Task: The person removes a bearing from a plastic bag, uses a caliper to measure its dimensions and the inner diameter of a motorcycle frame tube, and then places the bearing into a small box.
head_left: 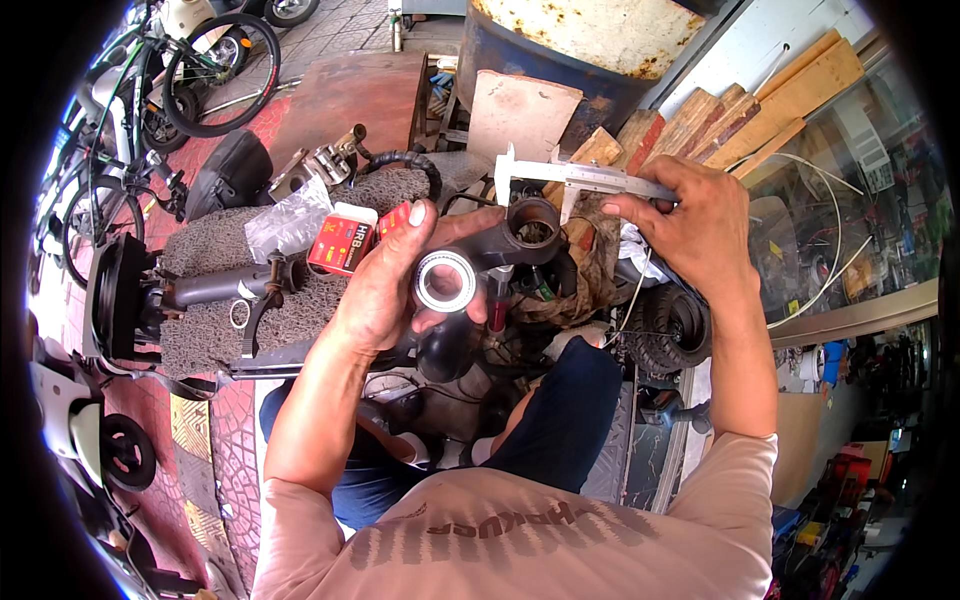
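Note:
My left hand [385,275] is closed around a black metal arm [485,247] with a round socket [533,228] at its end. A silver ring bearing [445,283] rests against its fingers, which show through the bearing's hole. In my right hand [695,222] is a metal vernier caliper [610,180], gripped at the beam's right end. Its jaws are spread, one near my left fingertips and the other by the socket's right edge; whether they touch the socket I cannot tell. Behind my left thumb lies a small red box [343,240], its flap partly hidden.
A grey mat [205,345] holds a clear plastic bag [290,222], a tubular metal part [215,290] and a watch [243,318]. Wooden boards [700,125] and a rusty drum [580,60] stand beyond. A glass case [850,200] is at right, bicycles [220,75] far left.

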`<state>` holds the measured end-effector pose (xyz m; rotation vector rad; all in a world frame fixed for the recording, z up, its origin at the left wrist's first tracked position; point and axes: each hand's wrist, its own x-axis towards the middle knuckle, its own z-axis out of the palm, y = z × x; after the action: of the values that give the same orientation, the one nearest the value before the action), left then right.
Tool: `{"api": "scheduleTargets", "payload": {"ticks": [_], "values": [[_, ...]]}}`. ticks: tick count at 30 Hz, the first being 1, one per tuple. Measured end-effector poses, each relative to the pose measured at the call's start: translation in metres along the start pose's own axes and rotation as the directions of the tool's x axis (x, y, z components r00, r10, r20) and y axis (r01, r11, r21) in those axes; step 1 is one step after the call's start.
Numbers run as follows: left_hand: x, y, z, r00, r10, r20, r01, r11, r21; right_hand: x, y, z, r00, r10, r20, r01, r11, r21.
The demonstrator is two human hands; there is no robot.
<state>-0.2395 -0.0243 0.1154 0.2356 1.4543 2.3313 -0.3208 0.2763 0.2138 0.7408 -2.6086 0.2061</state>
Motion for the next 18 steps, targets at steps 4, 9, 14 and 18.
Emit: {"api": "scheduleTargets", "payload": {"ticks": [4, 9, 14, 18], "values": [[0.0002, 0.0002, -0.0001, 1.000, 0.007, 0.012, -0.007, 1.000, 0.004, 0.0015, 0.0000, 0.0011, 1.000, -0.016, -0.019, 0.016, 1.000, 0.006], [0.0006, 0.0009, -0.0007, 1.000, 0.007, 0.025, -0.007, 1.000, 0.007, 0.0008, 0.0023, 0.0028, 0.998, -0.041, -0.037, 0.041, 0.999, 0.019], [-0.0005, 0.0009, -0.0009, 1.000, -0.005, 0.023, 0.005, 1.000, -0.001, 0.0022, 0.0018, 0.0037, 0.998, -0.031, -0.052, 0.033, 0.998, 0.045], [-0.0005, 0.0013, -0.0009, 0.999, -0.006, 0.034, 0.006, 1.000, -0.007, 0.0026, 0.0032, 0.0042, 0.994, -0.085, -0.068, 0.087, 0.996, 0.019]]}}
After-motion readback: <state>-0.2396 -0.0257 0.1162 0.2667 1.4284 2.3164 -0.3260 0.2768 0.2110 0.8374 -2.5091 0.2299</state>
